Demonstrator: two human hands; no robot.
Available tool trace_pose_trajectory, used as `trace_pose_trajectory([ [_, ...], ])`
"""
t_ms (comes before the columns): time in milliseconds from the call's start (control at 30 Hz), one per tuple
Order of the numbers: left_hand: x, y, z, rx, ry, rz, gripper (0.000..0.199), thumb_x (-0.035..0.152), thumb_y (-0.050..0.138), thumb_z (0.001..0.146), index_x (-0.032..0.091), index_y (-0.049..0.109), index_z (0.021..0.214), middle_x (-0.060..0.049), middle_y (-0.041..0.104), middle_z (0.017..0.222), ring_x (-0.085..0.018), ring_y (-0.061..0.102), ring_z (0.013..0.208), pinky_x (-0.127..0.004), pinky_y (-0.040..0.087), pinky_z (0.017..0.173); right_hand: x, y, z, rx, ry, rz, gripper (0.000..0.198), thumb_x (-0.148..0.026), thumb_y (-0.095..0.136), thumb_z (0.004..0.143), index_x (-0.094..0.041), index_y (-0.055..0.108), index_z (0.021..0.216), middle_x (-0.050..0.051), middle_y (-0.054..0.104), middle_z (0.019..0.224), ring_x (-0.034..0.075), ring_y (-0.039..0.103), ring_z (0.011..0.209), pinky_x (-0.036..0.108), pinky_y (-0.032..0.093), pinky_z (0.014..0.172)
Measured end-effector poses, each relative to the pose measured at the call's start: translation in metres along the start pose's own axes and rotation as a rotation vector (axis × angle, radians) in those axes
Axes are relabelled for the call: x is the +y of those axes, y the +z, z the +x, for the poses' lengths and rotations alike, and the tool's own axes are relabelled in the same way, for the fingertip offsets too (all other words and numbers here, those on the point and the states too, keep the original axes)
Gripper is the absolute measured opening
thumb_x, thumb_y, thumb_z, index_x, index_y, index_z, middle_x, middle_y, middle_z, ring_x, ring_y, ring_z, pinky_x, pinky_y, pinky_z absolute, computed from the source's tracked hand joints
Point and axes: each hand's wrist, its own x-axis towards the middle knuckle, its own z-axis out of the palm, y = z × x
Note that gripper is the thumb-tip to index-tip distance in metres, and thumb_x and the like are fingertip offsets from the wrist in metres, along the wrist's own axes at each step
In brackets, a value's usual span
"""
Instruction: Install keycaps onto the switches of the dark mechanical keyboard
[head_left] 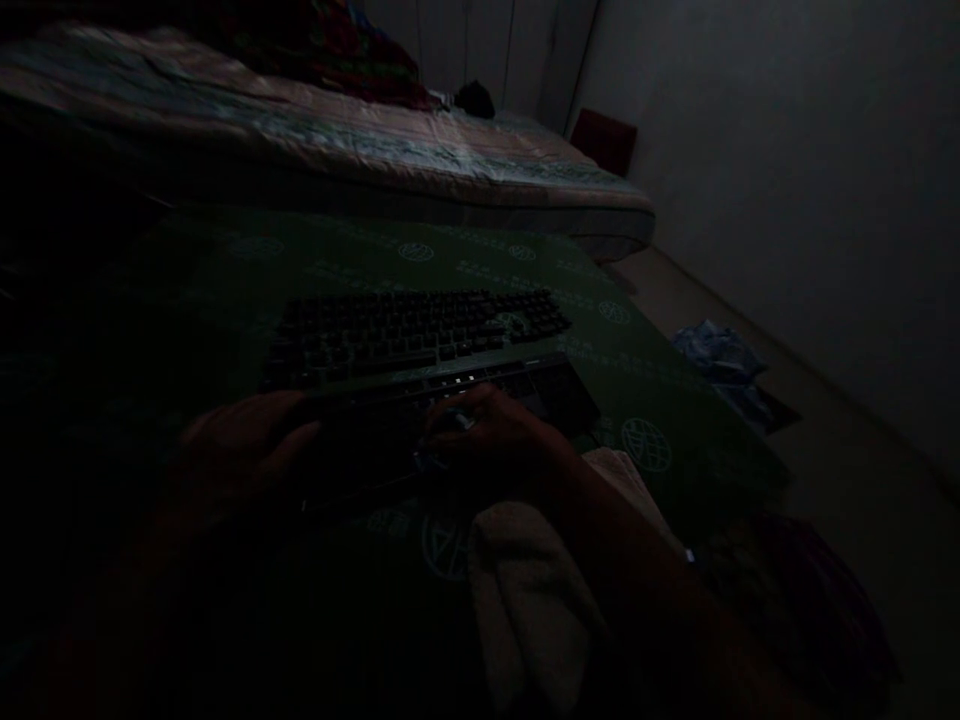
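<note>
A dark keyboard [559, 390] lies across a green printed board, and my hands are at its near side. My left hand [251, 440] wraps round the keyboard's left end, thumb over the top. Over the keyboard's middle, my right hand [499, 430] has its fingers pinched around a small item with pale and bluish parts; darkness hides what kind it is. Just beyond the keyboard, many loose black keycaps [390, 330] are laid out in rows like a keyboard's layout. A beige cloth [525, 590] lies under and beside my right forearm.
The green board [442, 250] stretches under everything. Behind it is a bed [360, 150] with a patterned cover and a dark red blanket [337, 60]. A bluish plastic bag [720, 350] lies on the floor to the right, near a pale wall [787, 150]. The light is very dim.
</note>
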Motion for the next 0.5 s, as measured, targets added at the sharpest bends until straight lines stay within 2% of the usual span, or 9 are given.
trace_pose_trajectory([
  [133,0.004,-0.004,0.001,-0.057,-0.064,-0.031,0.052,0.051,0.024,0.085,0.018,0.055,0.111,-0.013,0.061,0.122,-0.029,0.055,0.115,-0.047,0.04,0.1,-0.005,0.003,-0.001,-0.025,0.007,0.026,0.011,-0.02,0.068,0.074,-0.014,0.07,0.083,-0.001,0.066,0.076,0.01,0.058,0.072,0.021,0.043,0.068],
  [500,0.019,-0.017,-0.001,-0.109,-0.139,-0.038,0.057,0.052,0.024,0.085,0.018,0.055,0.118,-0.011,0.058,0.127,-0.029,0.052,0.119,-0.047,0.038,0.102,-0.009,0.002,0.0,-0.014,-0.001,0.056,0.007,-0.017,0.068,0.072,-0.013,0.069,0.078,-0.002,0.064,0.073,0.01,0.056,0.069,0.021,0.043,0.067],
])
